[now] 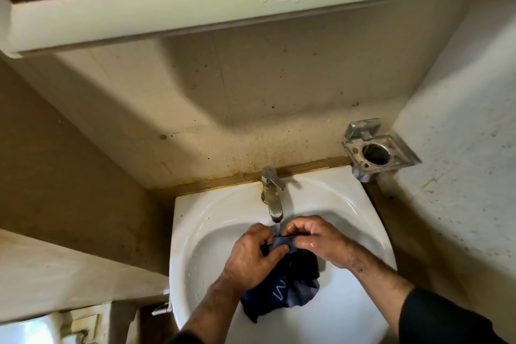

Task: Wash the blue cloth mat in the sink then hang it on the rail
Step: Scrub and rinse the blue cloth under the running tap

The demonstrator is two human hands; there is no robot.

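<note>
Blue cloth mat (282,292), 1, in 2 hands: left (252,255), right (315,241)

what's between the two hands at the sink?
Head view: a stretched fold of the blue cloth mat, pinched by left hand and right hand, under the tap stream.

One wide-angle head view only, looking forward and steeply down from close above the sink (212,220); tap (272,195) at the sink's far edge near centre frame, wall cabinet (167,8) overhead along the top
</note>
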